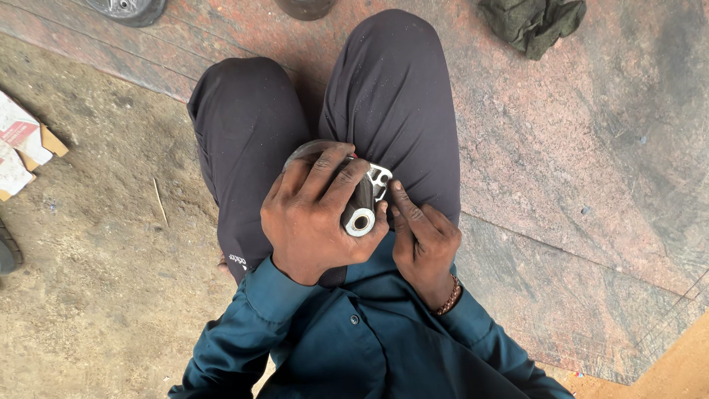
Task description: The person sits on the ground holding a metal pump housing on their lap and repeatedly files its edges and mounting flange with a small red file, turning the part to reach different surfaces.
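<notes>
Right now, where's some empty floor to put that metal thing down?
The reddish stone floor right of the knees, below the green rag, is bare. So is the dusty ground between the cardboard scraps and the left leg. The lap is crowded: both hands on the metal part.
</notes>
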Demonstrator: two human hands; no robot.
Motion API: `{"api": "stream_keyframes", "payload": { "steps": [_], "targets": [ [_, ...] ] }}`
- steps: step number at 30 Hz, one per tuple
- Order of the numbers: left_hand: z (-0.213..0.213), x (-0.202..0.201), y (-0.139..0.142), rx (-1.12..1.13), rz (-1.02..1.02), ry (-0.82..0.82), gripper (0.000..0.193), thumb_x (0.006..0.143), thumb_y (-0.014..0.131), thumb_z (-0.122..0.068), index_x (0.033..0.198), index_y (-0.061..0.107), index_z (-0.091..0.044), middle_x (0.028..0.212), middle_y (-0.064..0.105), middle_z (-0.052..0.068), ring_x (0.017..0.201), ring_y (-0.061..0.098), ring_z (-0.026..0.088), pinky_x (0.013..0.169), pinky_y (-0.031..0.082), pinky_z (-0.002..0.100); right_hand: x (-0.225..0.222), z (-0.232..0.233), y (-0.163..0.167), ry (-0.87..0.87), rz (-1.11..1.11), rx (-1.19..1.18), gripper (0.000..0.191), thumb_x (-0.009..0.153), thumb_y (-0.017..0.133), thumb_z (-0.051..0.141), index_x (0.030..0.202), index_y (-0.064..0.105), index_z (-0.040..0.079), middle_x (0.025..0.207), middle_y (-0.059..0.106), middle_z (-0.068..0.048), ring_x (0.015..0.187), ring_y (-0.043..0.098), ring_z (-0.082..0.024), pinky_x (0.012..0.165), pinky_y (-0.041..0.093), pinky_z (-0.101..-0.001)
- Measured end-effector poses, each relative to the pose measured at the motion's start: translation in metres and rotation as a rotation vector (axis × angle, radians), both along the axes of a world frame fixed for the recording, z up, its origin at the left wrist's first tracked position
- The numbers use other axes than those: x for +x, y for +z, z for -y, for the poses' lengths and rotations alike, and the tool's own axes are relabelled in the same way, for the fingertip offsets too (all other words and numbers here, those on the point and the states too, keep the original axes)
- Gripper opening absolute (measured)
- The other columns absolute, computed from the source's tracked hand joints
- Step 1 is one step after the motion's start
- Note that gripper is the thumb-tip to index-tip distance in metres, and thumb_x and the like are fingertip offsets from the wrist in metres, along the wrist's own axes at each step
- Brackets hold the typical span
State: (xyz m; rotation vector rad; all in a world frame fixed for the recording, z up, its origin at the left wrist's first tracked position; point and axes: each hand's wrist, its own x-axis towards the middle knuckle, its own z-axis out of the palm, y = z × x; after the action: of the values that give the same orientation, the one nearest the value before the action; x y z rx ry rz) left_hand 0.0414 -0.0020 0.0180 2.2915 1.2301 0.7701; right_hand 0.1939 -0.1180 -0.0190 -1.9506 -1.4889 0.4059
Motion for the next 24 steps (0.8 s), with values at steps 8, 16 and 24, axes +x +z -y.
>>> {"api": "stream_keyframes", "payload": {
  "steps": [8,16,24],
  "targets": [
    [-0.0015,0.0007,0.0005,0.002,0.001,-0.004,0.045,0.073,0.083,-0.035,0.111,0.078,-0.011,0.124,0.070,0.005,0.107,0.069,0.029,0.084,0.062,0.042,-0.0003,-0.0012,0.0008,-0.027,-0.001,-0.010,0.042,0.094,0.074,-0.001,0.134,0.071,0.010,0.063,0.044,-0.004,0.053,0.042,-0.013,0.051,0.036,-0.0340],
    [-0.0008,-0.0002,0.0009,-0.003,0.008,-0.007,0.045,0.073,0.083,-0.035,0.111,0.078,-0.011,0.124,0.070,0.007,0.108,0.069,0.030,0.086,0.062,0.043,-0.0025,-0.0024,0.0034,-0.055,-0.007,-0.035,0.043,0.093,0.072,-0.002,0.135,0.071,0.010,0.064,0.047,-0.006,0.053,0.044,-0.015,0.051,0.038,-0.0350],
    [0.0010,0.0013,0.0009,0.004,0.000,-0.009,0.045,0.073,0.082,-0.035,0.110,0.078,-0.010,0.124,0.070,0.007,0.110,0.068,0.030,0.091,0.062,0.046,-0.0051,-0.0025,0.0088,-0.057,-0.006,-0.048,0.043,0.094,0.070,-0.002,0.135,0.071,0.009,0.065,0.048,-0.007,0.054,0.048,-0.018,0.053,0.040,-0.0361]
  ]
}}
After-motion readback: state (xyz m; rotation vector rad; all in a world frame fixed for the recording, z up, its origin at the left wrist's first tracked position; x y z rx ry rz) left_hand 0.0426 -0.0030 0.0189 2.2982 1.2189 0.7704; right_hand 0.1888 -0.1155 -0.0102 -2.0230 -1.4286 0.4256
